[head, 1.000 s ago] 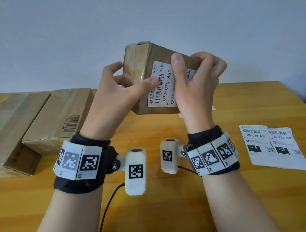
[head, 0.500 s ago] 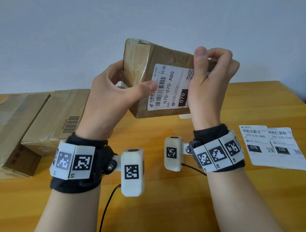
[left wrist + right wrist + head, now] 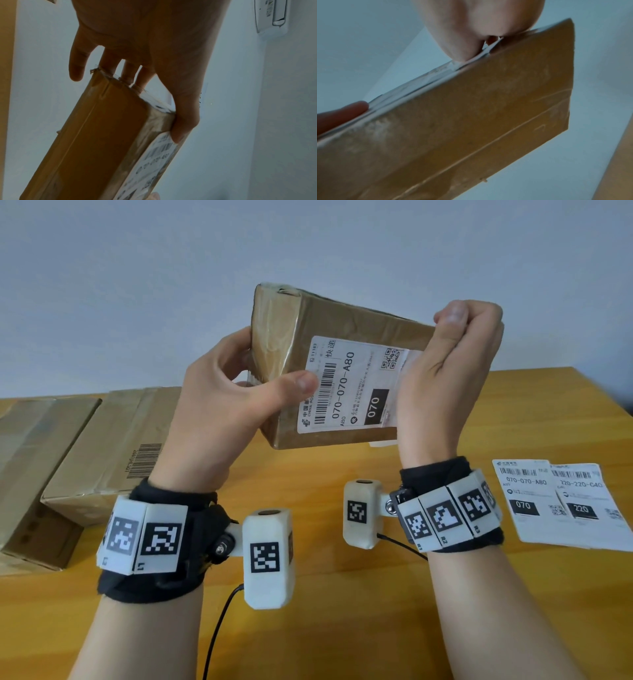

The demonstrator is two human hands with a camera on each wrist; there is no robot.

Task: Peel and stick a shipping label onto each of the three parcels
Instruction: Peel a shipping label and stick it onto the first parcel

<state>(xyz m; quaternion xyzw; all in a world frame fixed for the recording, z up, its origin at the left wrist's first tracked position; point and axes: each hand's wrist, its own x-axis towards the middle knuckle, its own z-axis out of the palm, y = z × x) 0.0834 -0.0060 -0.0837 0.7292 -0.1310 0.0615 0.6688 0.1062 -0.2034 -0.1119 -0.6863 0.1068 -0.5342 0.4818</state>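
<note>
Parcel: a brown taped parcel (image 3: 342, 323) is being held up in the air above the surface (image 3: 342, 594), tilted, its labelled face turned toward the head camera.
Label: a white shipping label (image 3: 346, 386) reading 070-070-A80 is lying on that face; its left part is looking flat, while its right edge is being lifted slightly off the cardboard.
Left hand: the left hand (image 3: 219, 412) is being wrapped round the parcel's left end, fingers (image 3: 126, 71) curled behind it and the thumb being pressed onto the label's left edge beside the barcode.
Right hand: the right hand (image 3: 448, 378) is being kept at the parcel's right end, fingers bunched together; in the right wrist view a thin white strip at the label's edge is being pinched against the cardboard. Whether it is backing paper or the label itself cannot be told.
Other parcels: two more cardboard parcels (image 3: 99, 446) are lying side by side at the far left of the surface, one showing a printed barcode.
Spare labels: two label sheets (image 3: 561, 501), marked 070 and 220 and overlapping, are lying flat at the right, well apart from the hands.
</note>
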